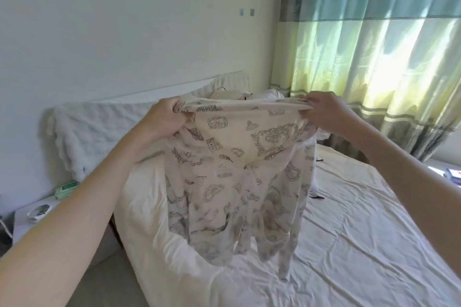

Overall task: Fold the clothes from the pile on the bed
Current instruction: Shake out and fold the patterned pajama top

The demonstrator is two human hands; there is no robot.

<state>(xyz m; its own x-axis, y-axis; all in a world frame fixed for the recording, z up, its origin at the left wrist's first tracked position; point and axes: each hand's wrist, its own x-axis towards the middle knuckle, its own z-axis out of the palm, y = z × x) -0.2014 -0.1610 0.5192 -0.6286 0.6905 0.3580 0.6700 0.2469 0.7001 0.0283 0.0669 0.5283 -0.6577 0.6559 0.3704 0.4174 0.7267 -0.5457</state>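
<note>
Fabric: thin cream garment [234,172] with grey print, semi-sheer, held up in the air over the bed [361,244].
Nightstand: at far left, beside the bed; a small white dish [37,212] sits on it with dark bits inside, too small to name. A green wipes pack [66,188] lies just behind the dish.
Left hand [166,117]: fingers curled round the garment's top left corner, pinching it.
Garment position: top edge stretched between both hands; lower part hangs free, bunched and uneven, hem just above the sheet.
Pile: pale clothes [249,95] behind the garment near the headboard, mostly hidden.
Right hand [321,112]: fingertips pinching the top right corner.
Curtain [374,45]: green-blue, backlit, at right.
Risk 1: light slippery cloth could slide from one pinch, so the piece would drop crumpled.
Risk 2: bunched lower layers may go down twisted, so creases would be folded in unless shaken flat first.
Risk 3: laid too near the left edge, the hem could trail off the bed.
</note>
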